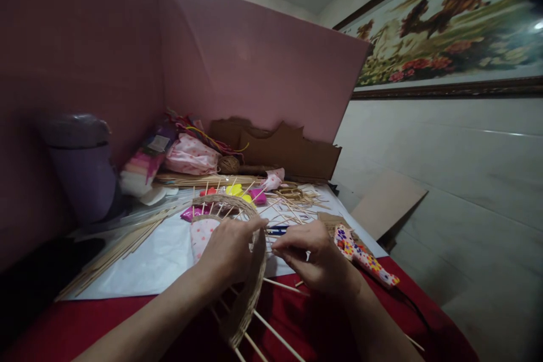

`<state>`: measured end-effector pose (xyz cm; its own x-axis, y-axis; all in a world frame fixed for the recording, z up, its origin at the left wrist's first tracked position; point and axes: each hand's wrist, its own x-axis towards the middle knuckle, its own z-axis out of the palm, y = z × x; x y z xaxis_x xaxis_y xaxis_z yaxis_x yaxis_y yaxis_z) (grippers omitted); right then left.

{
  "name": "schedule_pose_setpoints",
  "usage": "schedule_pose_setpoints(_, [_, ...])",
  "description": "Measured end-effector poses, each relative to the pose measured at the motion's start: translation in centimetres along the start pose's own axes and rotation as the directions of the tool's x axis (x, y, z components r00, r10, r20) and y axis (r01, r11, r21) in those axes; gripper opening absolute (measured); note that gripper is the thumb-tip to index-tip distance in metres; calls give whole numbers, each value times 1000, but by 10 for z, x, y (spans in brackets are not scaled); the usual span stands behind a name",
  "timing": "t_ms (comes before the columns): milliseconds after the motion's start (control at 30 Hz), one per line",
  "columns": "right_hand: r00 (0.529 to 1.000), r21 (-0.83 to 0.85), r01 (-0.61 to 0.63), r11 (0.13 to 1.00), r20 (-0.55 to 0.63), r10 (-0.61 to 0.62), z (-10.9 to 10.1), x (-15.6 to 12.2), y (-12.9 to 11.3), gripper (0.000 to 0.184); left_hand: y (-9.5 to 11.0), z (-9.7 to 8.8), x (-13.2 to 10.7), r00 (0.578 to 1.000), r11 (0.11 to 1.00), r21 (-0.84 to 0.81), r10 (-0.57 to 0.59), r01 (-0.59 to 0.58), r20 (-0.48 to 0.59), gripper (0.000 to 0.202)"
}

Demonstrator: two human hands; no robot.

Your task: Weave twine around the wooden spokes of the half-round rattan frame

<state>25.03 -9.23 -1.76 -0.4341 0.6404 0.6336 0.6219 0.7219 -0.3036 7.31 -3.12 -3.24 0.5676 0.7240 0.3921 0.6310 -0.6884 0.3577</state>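
My left hand (229,249) is closed on a curved band woven of brown twine (253,288), with thin wooden sticks (278,335) running through it and standing out along its edges. The band arches from the far side of the hand down to the red cloth near me. To its right, my right hand (316,251) is pinched, thumb against fingers; whatever lies between the fingertips is too small to make out. A piece of white fabric with pink dots (202,236) shows behind my left hand, inside the curve of the band.
Bundles of sticks (123,246) lie at the left on white sheeting (165,249). At the right is a flower-patterned glue gun (367,260) with a cord. Behind are a twine ball (229,164), yellow and pink packets, torn cardboard (288,150), and a purple bin (85,169).
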Motion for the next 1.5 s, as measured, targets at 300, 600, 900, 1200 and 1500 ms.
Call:
schedule_pose_setpoints(300, [997, -26, -40, 999, -61, 38, -1, 1, 1, 12, -1, -2, 0, 998, 998, 50, -47, 50, -50, 48])
schedule_pose_setpoints(600, [928, 287, -296, 911, -140, 346, -6, 3, 5, 22, -3, -12, 5, 979, 988, 27, -150, 155, -135, 69])
schedule_pose_setpoints(900, [801, 800, -416, 433, 97, 591, -6, 7, 15, 22, -6, -14, 5, 953, 985, -63, -169, 158, -252, 70])
schedule_pose_setpoints(1200, [690, 813, -506, 288, 182, 700, 2, 10, 19, 15, -8, -13, 6, 952, 974, -194, -168, 120, -257, 53])
schedule_pose_setpoints(1500, [780, 703, -503, 503, 118, 615, 12, 10, 19, 19, -9, -12, 8, 952, 977, -190, -146, 96, -270, 62])
